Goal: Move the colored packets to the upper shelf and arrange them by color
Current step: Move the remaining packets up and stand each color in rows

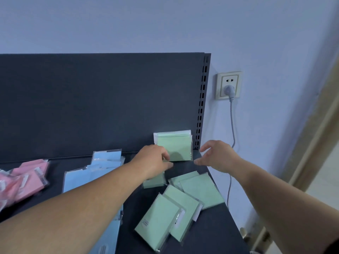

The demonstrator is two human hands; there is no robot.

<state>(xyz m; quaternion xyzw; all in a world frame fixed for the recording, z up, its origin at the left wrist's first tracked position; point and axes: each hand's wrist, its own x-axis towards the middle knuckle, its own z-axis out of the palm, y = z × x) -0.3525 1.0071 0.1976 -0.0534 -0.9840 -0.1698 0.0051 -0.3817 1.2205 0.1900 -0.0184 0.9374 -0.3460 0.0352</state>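
Note:
A small stack of green packets [176, 144] stands upright against the dark back panel [91, 107] at the right end of the shelf [212, 228]. My left hand [152, 162] grips the stack's lower left corner, fingers curled on its face and thumb below. My right hand [218, 156] hovers just right of the stack with its fingers spread, holding nothing. Several more green packets [185, 197] lie flat and loosely overlapped in front. Blue packets [104, 166] lie in the middle, partly under my left forearm. Pink packets [25, 178] lie at the left.
The shelf's right edge ends beside a slotted upright [201, 99]. On the wall to its right is a socket [229, 85] with a grey plug and a cable hanging down. A pale door frame [315, 143] runs along the far right.

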